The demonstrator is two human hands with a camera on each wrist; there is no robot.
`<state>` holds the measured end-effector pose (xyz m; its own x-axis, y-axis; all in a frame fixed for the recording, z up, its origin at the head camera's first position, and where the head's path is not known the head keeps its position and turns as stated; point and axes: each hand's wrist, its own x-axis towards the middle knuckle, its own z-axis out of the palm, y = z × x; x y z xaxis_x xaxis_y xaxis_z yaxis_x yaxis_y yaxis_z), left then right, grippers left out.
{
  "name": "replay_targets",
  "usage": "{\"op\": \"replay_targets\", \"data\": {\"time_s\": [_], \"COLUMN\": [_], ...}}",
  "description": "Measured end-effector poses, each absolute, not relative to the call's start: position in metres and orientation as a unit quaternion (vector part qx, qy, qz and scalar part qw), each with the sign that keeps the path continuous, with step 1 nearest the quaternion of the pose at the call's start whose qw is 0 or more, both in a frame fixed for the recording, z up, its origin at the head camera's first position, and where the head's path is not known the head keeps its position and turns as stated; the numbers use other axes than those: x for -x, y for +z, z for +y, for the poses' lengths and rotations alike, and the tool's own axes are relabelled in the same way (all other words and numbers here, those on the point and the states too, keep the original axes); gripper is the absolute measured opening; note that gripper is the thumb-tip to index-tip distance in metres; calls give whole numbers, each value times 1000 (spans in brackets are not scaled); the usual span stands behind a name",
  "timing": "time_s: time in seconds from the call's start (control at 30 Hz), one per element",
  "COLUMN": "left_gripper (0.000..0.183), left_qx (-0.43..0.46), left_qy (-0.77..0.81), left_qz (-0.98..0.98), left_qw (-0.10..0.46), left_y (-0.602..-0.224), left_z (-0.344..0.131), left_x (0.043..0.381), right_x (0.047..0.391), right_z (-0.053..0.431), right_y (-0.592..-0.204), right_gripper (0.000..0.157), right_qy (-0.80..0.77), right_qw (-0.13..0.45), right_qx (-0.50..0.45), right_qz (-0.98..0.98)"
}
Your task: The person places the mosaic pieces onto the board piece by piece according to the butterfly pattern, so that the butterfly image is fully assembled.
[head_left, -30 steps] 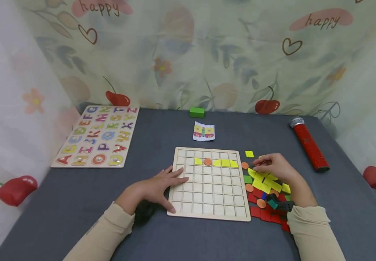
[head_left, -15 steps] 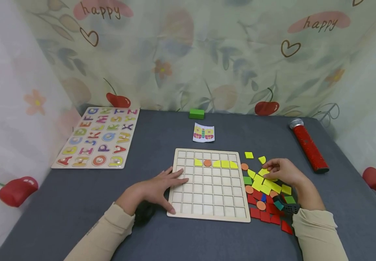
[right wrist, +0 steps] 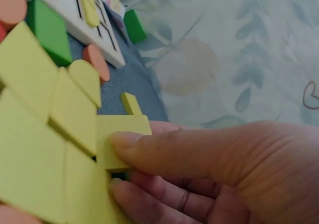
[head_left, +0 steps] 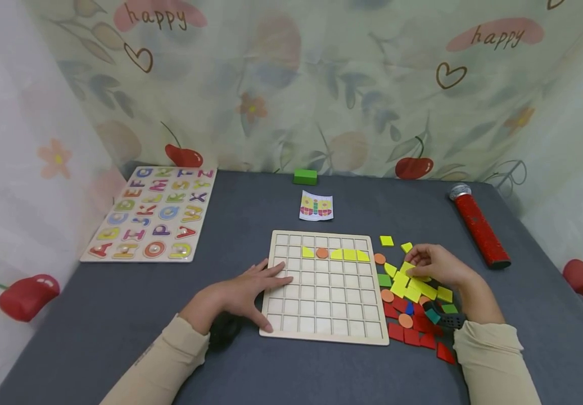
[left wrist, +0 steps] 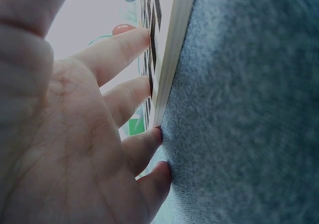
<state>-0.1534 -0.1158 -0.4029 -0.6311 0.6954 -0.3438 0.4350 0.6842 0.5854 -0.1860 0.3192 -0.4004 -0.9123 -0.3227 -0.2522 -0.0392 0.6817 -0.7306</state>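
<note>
- Right hand (head_left: 435, 264) pinched a flat yellow square tile (right wrist: 118, 125), apparently wooden, right of the head view's centre.
- It looked light and stiff, best taken by its edges.
- Left hand (head_left: 244, 289), fingers spread, rested on the pale wooden square grid board (head_left: 322, 292), lower centre.

I find passage over the grey table (head_left: 240, 216) between the alphabet board (head_left: 140, 254) and the grid board (head_left: 323, 309). The left hand (head_left: 243, 292) blocks the grid board's left edge. Loose pieces (head_left: 400, 284) crowd its right edge, with the right hand (head_left: 438, 263) among them. I note a gap between that hand and the microphone (head_left: 478, 228). The picture card (head_left: 316, 206) and green block (head_left: 304, 177) obstruct the far middle.
</note>
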Motion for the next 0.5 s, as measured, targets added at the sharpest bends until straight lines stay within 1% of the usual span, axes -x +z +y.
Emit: {"op": "replay_targets", "data": {"time_s": [0.07, 0.23, 0.5], "left_gripper": [94, 95, 94], "left_qx": [-326, -330, -338], "left_qy": [230, 229, 233], "left_qz": [873, 872, 868], "left_qw": [281, 281, 280], "left_y": [-403, -404, -403], "left_z": [-116, -116, -117], "left_x": [153, 153, 154], "right_x": [189, 200, 224], "right_z": [318, 302, 248], "right_y": [-398, -391, -390], "right_gripper": [26, 27, 23], "right_qy": [-390, -396, -403], "right_qw": [184, 165, 168], "right_qx": [97, 90, 123], "right_qz": [897, 899, 891]}}
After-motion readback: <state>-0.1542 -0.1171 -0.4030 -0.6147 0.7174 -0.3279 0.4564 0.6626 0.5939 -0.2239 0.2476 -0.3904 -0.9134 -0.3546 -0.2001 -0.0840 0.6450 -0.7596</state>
